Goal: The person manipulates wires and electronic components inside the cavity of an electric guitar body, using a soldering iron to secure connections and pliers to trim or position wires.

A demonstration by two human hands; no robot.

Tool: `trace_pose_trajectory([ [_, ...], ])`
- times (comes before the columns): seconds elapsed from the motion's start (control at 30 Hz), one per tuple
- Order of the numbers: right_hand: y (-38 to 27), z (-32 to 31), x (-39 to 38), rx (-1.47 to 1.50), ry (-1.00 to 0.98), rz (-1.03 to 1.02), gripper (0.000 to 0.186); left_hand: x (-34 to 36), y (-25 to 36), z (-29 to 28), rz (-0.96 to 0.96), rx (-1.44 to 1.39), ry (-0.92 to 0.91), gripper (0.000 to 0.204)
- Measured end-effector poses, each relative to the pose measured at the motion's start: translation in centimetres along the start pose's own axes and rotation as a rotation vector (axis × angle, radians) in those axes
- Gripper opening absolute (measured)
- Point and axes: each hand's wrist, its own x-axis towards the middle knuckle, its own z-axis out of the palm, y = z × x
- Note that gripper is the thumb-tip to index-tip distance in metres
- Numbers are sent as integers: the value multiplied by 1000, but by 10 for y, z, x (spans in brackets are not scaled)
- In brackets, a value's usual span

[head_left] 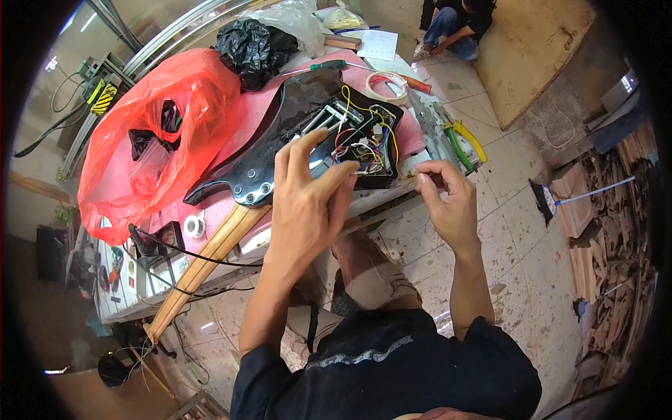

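Observation:
A black electric guitar (241,164) lies back side up on the bench, its wooden neck (203,269) reaching toward the lower left. Near the body's right end, an open cavity (371,152) shows a tangle of red, yellow, white and black wires. My left hand (306,203) hovers over the body beside the cavity, fingers apart and nothing visible between them. To the right of the guitar, off the bench edge, my right hand (451,206) has its thumb and forefinger pinched together. Whatever lies between those fingertips is too small to make out.
A red plastic bag (203,84) and a black bag (253,52) crowd the bench's left and back. Behind the guitar lie a green-handled screwdriver (325,66) and tape roll (386,85). Pliers (463,143) rest at right. A person (458,28) crouches beyond; scrap wood (605,259) is piled far right.

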Motion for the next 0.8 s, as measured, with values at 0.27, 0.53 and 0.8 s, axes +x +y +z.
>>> trace_pose_trajectory([
  [0.27, -26, 11, 43, -101, -24, -166, 10, 13, -20, 14, -52, 137, 3, 16],
  [0.53, -24, 39, 68, -410, -154, -220, 17, 7, -27, 16, -117, 42, 54, 15],
  [0.8, -22, 29, 58, -173, -48, -75, 14, 5, -27, 19, -80, 16, 73, 14],
])
